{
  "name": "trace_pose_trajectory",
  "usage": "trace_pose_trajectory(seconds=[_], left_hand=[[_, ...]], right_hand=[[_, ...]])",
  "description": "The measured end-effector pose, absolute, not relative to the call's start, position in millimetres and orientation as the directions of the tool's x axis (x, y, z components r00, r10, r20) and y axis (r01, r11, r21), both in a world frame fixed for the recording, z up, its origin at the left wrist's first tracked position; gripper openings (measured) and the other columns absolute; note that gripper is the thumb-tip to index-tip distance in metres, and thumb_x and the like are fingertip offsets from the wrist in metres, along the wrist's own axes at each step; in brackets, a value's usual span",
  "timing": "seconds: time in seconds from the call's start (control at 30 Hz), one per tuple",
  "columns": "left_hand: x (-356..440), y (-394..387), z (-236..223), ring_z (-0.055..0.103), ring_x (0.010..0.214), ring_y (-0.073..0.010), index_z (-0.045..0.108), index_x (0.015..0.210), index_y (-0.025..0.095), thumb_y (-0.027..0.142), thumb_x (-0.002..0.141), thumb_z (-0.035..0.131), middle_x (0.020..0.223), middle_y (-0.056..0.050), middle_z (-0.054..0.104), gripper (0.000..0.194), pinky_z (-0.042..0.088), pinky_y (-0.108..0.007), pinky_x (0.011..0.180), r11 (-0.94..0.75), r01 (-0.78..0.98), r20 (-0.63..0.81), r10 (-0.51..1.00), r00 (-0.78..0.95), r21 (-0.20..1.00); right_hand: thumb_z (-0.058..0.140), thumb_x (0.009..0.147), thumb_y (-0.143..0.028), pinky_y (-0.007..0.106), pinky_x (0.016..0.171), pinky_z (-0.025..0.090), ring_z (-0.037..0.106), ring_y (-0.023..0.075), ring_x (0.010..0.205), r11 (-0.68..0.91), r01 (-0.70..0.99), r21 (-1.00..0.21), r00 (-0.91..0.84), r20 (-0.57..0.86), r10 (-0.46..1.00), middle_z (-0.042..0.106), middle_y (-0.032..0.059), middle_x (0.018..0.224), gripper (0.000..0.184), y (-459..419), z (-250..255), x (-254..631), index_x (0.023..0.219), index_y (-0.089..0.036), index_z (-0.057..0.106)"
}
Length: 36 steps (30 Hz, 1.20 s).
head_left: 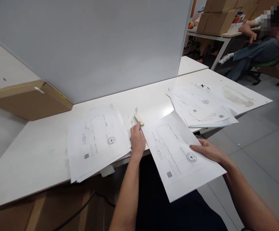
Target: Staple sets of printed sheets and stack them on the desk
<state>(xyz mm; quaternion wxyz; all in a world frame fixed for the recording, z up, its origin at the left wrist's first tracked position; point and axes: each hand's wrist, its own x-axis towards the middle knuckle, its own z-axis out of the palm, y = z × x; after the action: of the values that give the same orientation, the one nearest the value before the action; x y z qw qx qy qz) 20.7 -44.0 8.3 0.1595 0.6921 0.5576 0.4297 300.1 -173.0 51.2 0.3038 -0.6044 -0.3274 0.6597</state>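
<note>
My right hand (pixel 208 150) grips the right edge of a white printed sheet (pixel 175 144), thumb on top and the other fingers mostly behind it. The sheet has a round star stamp and a small square code, and tilts over the table's front edge. My left hand (pixel 137 138) is closed at the near end of a small cream-coloured, stapler-like block (pixel 139 119). That block lies at the sheet's upper left corner; whether the paper reaches into it I cannot tell. Left of my left hand lies a loose stack of similar sheets (pixel 98 141).
More printed sheets (pixel 190 99) are spread unevenly at the right on the white table (pixel 45 154). A grey partition (pixel 110 48) rises behind, with a cardboard box (pixel 33 99) at left. A seated person (pixel 257 57) and stacked boxes (pixel 217 21) are at far right.
</note>
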Motion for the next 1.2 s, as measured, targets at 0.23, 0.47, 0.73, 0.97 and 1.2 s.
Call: trace_pose_trajectory(seconds=[0.23,0.47,0.73,0.97,1.2], left_hand=[[21.1,-45.2,9.2,0.050,0.111,-0.0210,0.051,0.125,0.018,0.008,0.084,0.033,0.113,-0.012,0.052,0.046,0.042,-0.038,0.099,-0.324,0.637,0.411,0.912,0.014,0.699],[21.6,-45.0,7.3,0.050,0.112,-0.0211,0.052,0.124,0.020,0.008,0.084,0.034,0.113,-0.011,0.053,0.045,0.042,-0.038,0.099,-0.338,0.613,0.425,0.905,0.004,0.714],[21.3,-45.5,8.3,0.049,0.113,-0.0220,0.051,0.125,0.018,0.007,0.084,0.033,0.115,-0.013,0.052,0.046,0.041,-0.039,0.101,-0.328,0.637,0.413,0.910,0.016,0.698],[21.5,-43.8,6.3,0.050,0.112,-0.0208,0.053,0.124,0.021,0.007,0.083,0.035,0.113,-0.010,0.053,0.047,0.041,-0.038,0.100,-0.340,0.600,0.428,0.904,-0.004,0.725],[21.9,-43.5,6.6,0.051,0.111,-0.0209,0.053,0.123,0.020,0.005,0.081,0.036,0.112,-0.011,0.054,0.048,0.041,-0.038,0.100,-0.337,0.600,0.428,0.904,-0.009,0.726]], right_hand=[[0.065,0.076,-0.039,0.034,0.064,0.056,0.069,0.0248,0.074,-0.610,0.102,-0.786,-0.093,-0.618,0.781,0.072,0.0078,0.091,0.034,-163.2,75.4,308.6,0.105,-0.021,0.064],[0.066,0.074,-0.041,0.033,0.059,0.055,0.069,0.0251,0.071,-0.624,0.120,-0.772,-0.109,-0.635,0.765,0.072,0.0084,0.088,0.032,-156.0,87.0,316.6,0.100,-0.023,0.067],[0.067,0.074,-0.043,0.034,0.063,0.057,0.069,0.0247,0.075,-0.634,0.087,-0.768,-0.163,-0.639,0.752,0.072,0.0085,0.091,0.036,-153.0,86.0,321.0,0.104,-0.023,0.065],[0.066,0.074,-0.044,0.034,0.063,0.057,0.069,0.0251,0.074,-0.626,0.113,-0.771,-0.150,-0.636,0.757,0.072,0.0087,0.092,0.037,-154.1,88.6,323.4,0.104,-0.023,0.066],[0.068,0.072,-0.039,0.034,0.062,0.057,0.069,0.0252,0.073,-0.634,0.041,-0.772,-0.145,-0.632,0.761,0.073,0.0082,0.089,0.036,-154.6,90.3,321.9,0.104,-0.022,0.067]])
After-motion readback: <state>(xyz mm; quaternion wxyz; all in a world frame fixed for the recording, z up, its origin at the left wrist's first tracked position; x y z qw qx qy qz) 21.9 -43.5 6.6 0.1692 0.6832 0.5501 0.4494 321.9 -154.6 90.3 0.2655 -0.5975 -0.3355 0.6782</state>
